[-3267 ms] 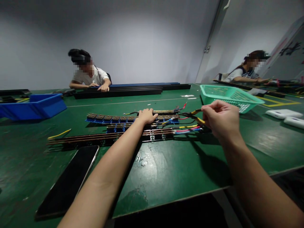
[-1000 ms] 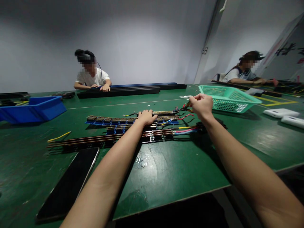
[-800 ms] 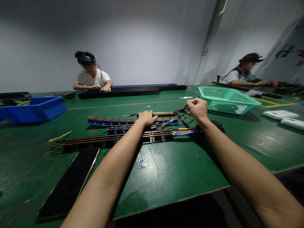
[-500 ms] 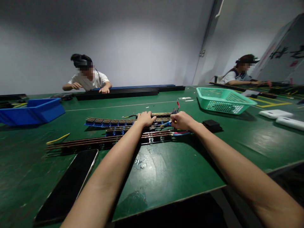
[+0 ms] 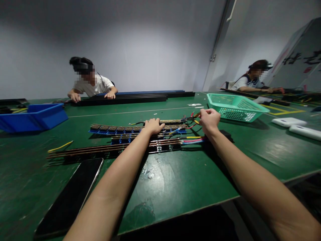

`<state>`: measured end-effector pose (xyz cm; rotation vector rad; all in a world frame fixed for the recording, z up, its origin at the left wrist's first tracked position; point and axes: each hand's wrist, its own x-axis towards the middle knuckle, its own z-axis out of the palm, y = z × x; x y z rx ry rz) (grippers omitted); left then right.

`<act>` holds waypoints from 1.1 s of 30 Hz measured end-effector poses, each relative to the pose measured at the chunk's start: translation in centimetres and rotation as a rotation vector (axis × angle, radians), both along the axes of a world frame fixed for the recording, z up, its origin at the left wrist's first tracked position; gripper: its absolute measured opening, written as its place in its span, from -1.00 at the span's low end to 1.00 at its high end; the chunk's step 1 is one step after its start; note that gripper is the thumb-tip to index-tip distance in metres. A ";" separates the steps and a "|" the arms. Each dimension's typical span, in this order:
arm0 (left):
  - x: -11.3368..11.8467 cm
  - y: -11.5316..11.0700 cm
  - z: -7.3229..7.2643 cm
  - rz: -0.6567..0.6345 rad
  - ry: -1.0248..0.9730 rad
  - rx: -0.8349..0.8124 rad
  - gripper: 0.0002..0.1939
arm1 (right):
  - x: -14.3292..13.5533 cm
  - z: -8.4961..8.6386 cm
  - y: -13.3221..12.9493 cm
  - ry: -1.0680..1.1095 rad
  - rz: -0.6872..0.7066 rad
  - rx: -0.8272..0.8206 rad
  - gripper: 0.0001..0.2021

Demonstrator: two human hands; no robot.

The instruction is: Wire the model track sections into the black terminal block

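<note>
My left hand (image 5: 154,126) lies palm down with its fingers spread across a row of slim dark strips. These strips (image 5: 117,147) carry copper-coloured rods, and some have blue bases (image 5: 100,130). My right hand (image 5: 209,121) is closed around what look like small pliers (image 5: 196,119) with yellow-orange handles. Their dark end points left, at the wires by the far strip's right end. Pink and blue wires (image 5: 194,142) run from the nearest strip toward a black block (image 5: 226,136), partly behind my right wrist. A short blue wire with a ring lug (image 5: 179,129) lies between the hands.
A phone (image 5: 70,197) lies near my left forearm. A blue bin (image 5: 35,117) stands at left, a green basket (image 5: 235,107) at right, beside white devices (image 5: 288,122). Long black profiles (image 5: 130,99) lie before a co-worker (image 5: 91,83); another person (image 5: 253,78) sits far right.
My right hand has moved right and slightly away from me, off the blue wire with the lug. My left hand has stayed in place. The co-worker's hand at far left has come down.
</note>
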<state>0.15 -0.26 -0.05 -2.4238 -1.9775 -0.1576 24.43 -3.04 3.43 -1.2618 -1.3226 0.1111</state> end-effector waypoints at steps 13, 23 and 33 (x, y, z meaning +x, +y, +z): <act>-0.1 0.2 -0.3 0.001 -0.017 0.005 -0.41 | -2.0 -2.9 -18.6 0.484 0.056 0.071 -0.83; 0.0 0.0 0.0 0.004 -0.011 0.000 -0.41 | -1.4 -5.9 -20.0 0.465 -0.044 0.083 -0.83; -0.1 0.3 -0.3 0.001 -0.012 0.006 -0.40 | -1.5 -6.5 -20.0 0.404 -0.066 0.101 -0.86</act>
